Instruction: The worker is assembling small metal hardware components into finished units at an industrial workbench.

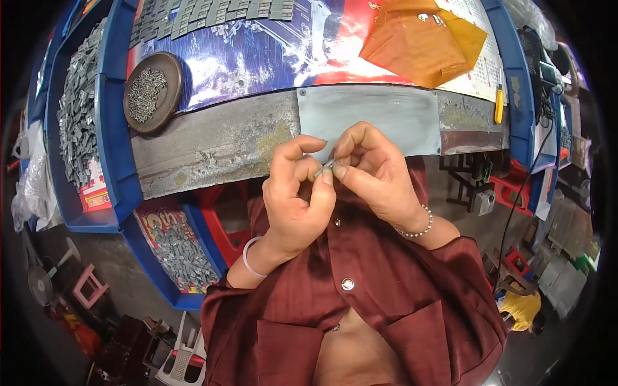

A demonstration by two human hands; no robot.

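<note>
My left hand (293,202) and my right hand (376,170) meet just over the near edge of the bench. Between their fingertips is a small grey metal piece (325,168), partly covered by the fingers. The left thumb and a finger pinch its near end, while the right thumb and fingers close on the other end. Just beyond the hands lies a flat grey plate (380,122) fixed to the bench edge. A brown round dish (172,74) of small silvery metal parts (145,96) sits to the left.
Blue bins (122,154) on the left hold heaps of grey metal pieces (78,106); another lower bin (180,254) holds more. Rows of similar pieces (225,9) lie at the back. An orange sheet (421,48) and a yellow-handled tool (499,106) lie to the right.
</note>
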